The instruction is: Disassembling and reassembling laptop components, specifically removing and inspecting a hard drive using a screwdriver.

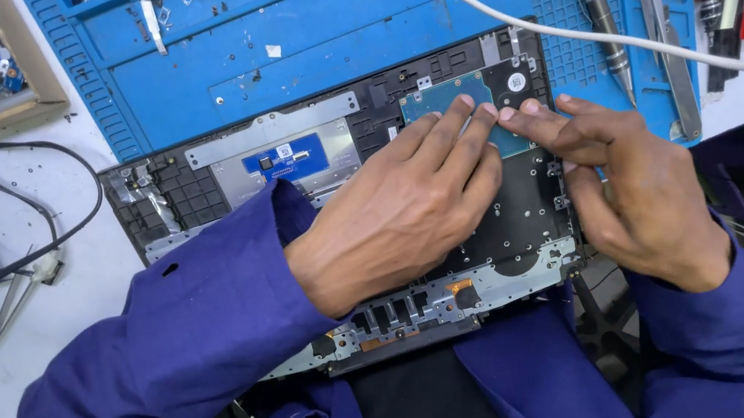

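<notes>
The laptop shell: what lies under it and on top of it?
Under the laptop shell lies a blue mat. On top, both hands, left and right, press a teal board. Their palms cover the parts beneath.

Left hand (410, 204) is laid flat, palm down, fingers extended forward. Right hand (640, 186) is angled inward, fingers stretched leftward, fingertips met with left fingertips. Both forearms are sleeved in blue.
</notes>
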